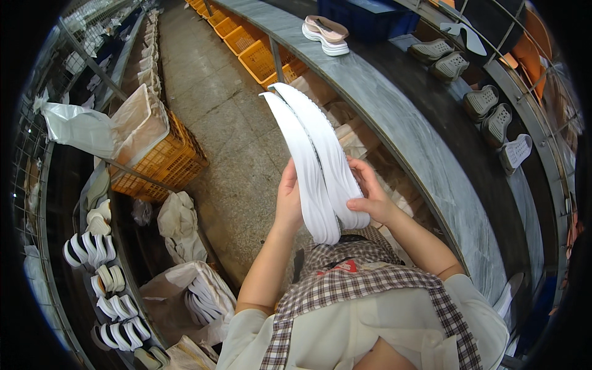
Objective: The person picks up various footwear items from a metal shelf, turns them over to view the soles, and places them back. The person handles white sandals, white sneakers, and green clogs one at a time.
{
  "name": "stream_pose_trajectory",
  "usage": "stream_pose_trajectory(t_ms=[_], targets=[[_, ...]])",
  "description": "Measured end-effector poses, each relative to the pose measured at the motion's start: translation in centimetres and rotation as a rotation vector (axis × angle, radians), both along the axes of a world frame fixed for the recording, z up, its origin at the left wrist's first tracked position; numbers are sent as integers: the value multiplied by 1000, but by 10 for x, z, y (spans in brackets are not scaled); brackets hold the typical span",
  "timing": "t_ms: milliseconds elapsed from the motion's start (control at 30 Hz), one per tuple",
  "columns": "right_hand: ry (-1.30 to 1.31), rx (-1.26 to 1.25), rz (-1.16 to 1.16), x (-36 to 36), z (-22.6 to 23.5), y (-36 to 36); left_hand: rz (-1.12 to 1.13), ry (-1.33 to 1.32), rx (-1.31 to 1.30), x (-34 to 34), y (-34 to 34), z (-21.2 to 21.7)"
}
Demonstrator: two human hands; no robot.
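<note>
Two long white shoe soles are held side by side on edge in front of my chest, their tips pointing up and away. My left hand (288,198) grips the left sole (303,161) near its heel end. The right sole (330,154) is pinched at its lower part by my right hand (369,196), thumb on the outside. The two soles touch along their length.
A grey curved workbench (394,117) runs on my right with a pair of pink and white shoes (325,34) and several grey soles (487,105) beyond. Orange crates (161,159) stand on my left, with racks of white soles (98,253) and bags of soles (197,296).
</note>
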State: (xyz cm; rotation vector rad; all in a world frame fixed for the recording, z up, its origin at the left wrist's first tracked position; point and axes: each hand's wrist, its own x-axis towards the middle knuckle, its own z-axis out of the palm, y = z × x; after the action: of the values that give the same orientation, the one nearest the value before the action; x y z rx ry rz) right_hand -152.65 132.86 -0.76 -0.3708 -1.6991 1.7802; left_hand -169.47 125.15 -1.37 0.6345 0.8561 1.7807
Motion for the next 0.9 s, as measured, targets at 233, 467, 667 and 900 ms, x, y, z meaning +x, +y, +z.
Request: stream_pose_trajectory(t_ms=[233,467,667,900], targets=[[221,-548,-22,6,33,0,-126,-513,275,-11,13,-8],[560,-938,19,20,45,10,-245,-841,392,-23,4,-6],[506,-849,66,20,47,0,-290,-865,413,-25,8,-9],[223,-478,-64,4,62,-19,-209,-844,242,-16,10,-2]])
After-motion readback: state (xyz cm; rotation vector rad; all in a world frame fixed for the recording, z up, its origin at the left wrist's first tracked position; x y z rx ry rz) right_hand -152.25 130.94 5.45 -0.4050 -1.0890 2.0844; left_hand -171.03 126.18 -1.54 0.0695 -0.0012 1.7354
